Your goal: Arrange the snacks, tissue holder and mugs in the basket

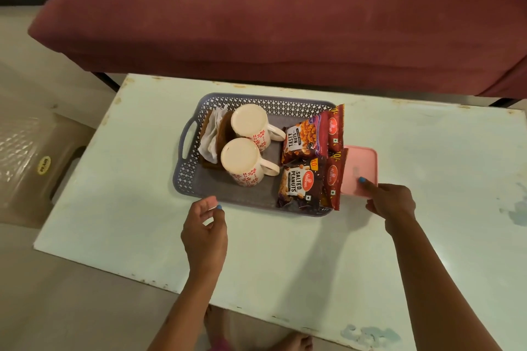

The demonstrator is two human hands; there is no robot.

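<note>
A grey perforated basket (pixel 190 134) stands on the white table (pixel 285 251). Inside at the left is a brown tissue holder (pixel 221 134) with white tissue. Beside it two white mugs with red flower prints lie upside down, one farther (pixel 252 128) and one nearer (pixel 243 162). At the basket's right end lie several red snack packets, among them Tasty Nuts (pixel 305 138) and Salted Peanuts (pixel 301 184). A pink box (pixel 360 167) sits just outside the right rim. My right hand (pixel 390 204) grips its near edge. My left hand (pixel 205 229) hovers by the basket's near rim, fingers loosely curled and empty.
A maroon sofa (pixel 285 14) runs along the table's far side. A beige plastic stool (pixel 31 162) stands on the floor to the left. My bare feet (pixel 291 343) show below the table's near edge.
</note>
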